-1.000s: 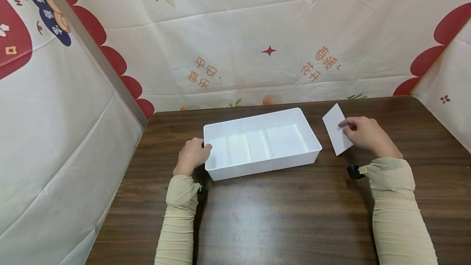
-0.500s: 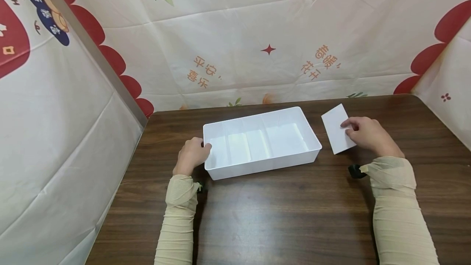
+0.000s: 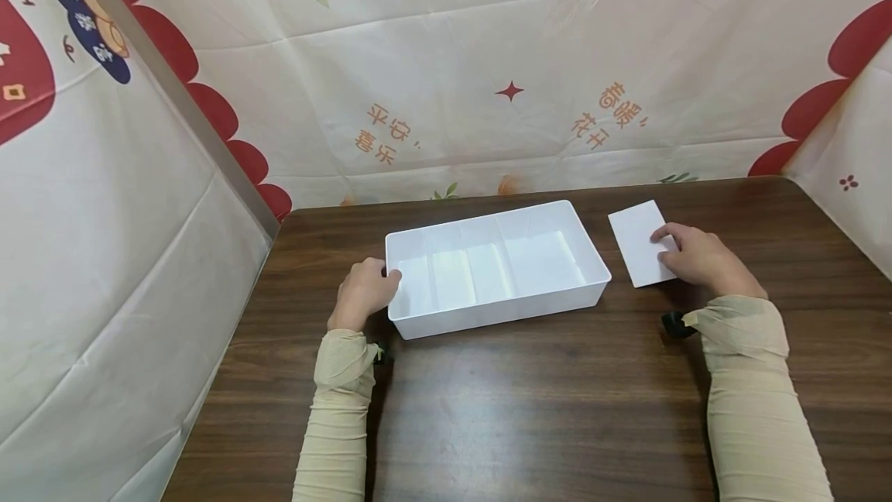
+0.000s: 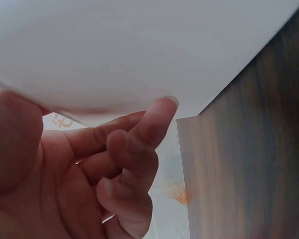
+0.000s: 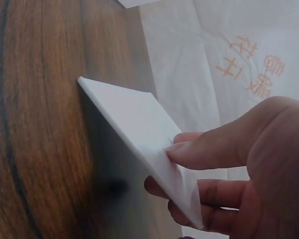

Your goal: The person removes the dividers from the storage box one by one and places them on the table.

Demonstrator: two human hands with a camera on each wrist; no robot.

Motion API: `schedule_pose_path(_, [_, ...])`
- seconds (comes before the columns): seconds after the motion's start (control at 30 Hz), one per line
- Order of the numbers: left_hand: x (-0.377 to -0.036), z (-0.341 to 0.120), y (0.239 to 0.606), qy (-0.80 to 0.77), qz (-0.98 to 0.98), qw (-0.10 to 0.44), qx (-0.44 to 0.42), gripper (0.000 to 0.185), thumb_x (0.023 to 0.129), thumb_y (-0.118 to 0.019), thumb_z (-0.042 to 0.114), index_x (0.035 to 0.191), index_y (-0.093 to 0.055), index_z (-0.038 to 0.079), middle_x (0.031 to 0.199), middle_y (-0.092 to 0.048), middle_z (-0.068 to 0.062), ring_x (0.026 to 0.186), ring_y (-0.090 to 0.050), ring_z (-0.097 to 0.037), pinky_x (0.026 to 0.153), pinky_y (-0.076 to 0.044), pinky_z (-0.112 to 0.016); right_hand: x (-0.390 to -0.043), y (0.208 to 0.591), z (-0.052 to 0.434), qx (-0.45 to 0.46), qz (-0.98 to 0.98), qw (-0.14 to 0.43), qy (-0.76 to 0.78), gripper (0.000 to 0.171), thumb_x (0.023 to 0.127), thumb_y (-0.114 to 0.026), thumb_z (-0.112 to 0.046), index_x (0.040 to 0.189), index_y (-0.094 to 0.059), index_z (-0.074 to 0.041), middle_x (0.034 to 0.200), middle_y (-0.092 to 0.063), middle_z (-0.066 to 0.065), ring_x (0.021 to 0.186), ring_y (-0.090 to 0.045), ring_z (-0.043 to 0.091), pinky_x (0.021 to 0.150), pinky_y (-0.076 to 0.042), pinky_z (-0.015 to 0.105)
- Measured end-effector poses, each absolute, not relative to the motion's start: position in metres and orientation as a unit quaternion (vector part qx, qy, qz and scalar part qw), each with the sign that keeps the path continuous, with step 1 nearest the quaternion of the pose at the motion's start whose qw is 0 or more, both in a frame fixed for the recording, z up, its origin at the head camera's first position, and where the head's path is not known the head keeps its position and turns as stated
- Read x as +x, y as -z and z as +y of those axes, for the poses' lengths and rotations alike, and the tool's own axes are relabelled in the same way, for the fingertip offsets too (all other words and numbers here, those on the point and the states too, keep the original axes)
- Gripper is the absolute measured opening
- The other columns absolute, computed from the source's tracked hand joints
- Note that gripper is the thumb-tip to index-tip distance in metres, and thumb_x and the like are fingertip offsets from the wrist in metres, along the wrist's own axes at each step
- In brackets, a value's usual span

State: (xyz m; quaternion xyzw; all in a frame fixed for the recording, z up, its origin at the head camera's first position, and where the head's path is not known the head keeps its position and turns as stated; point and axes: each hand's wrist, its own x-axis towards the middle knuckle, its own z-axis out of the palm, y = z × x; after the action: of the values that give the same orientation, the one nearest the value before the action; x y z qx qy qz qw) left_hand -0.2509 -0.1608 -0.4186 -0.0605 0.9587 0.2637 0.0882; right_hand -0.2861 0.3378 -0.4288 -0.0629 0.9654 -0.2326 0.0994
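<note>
A long white plastic tray (image 3: 502,317) lies at a slant on the brown table, with crosswise lines on its inner floor and nothing loose in it. My left hand (image 3: 364,293) grips its left end, thumb over the rim and fingers outside. Up close in the left wrist view, the tray's outer wall (image 4: 139,55) fills the top, with fingertips against its underside. To the right of the tray, my right hand (image 3: 704,258) pinches a thin white rectangular panel (image 3: 636,242) by its right edge. The right wrist view shows the panel (image 5: 132,112) tilted, thumb on top and fingers beneath.
The brown wooden table (image 3: 530,409) ends just behind the tray. A white printed cloth (image 3: 446,91) hangs behind it, and another cloth (image 3: 118,254) hangs on the left. A small dark device (image 3: 676,324) sits at the right wrist.
The white panel has turned in my right hand, so more of its broad face shows toward the head camera. My right hand has shifted slightly right; the left hand and tray stay put.
</note>
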Motion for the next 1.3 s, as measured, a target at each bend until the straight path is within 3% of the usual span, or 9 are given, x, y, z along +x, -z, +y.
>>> schedule_pose_path(0.1, [-0.251,-0.161,0.419,-0.263,0.959,0.087,-0.060,0.042,0.099,-0.048,0.033,0.120,-0.065,0.001,0.109,-0.067,-0.016,0.086,-0.060,-0.026,0.073,-0.048,-0.041,-0.287,0.431,0.339,-0.062,0.965,0.104,0.232,0.039,0.094,-0.051,-0.009,0.130,-0.046,0.005,0.127,-0.041,0.043,0.100,-0.046,0.051,0.084,-0.041,0.066])
schedule_pose_path(0.43, [-0.252,-0.162,0.420,-0.265,0.959,0.084,-0.057,0.040,0.099,-0.048,0.033,0.116,-0.067,0.002,0.101,-0.067,-0.014,0.082,-0.059,-0.025,0.067,-0.046,-0.038,-0.292,0.437,0.342,-0.061,0.972,0.087,0.209,0.040,0.091,-0.055,-0.014,0.125,-0.046,0.006,0.121,-0.048,0.040,0.100,-0.050,0.050,0.085,-0.040,0.066])
schedule_pose_path(0.93, [-0.252,-0.162,0.421,-0.266,0.958,0.088,-0.057,0.042,0.099,-0.047,0.033,0.120,-0.065,0.002,0.106,-0.067,-0.015,0.084,-0.059,-0.026,0.069,-0.047,-0.039,-0.288,0.432,0.331,-0.023,0.973,0.111,0.201,0.049,0.091,-0.062,-0.024,0.126,-0.042,0.004,0.115,-0.050,0.040,0.095,-0.050,0.049,0.077,-0.042,0.063])
schedule_pose_path(1.3, [-0.252,-0.161,0.420,-0.266,0.958,0.089,-0.058,0.042,0.099,-0.048,0.033,0.119,-0.066,0.001,0.106,-0.067,-0.016,0.084,-0.059,-0.026,0.069,-0.047,-0.039,-0.288,0.431,0.324,-0.012,0.976,0.105,0.190,0.051,0.091,-0.062,-0.025,0.128,-0.041,0.004,0.115,-0.050,0.041,0.100,-0.050,0.053,0.082,-0.037,0.070])
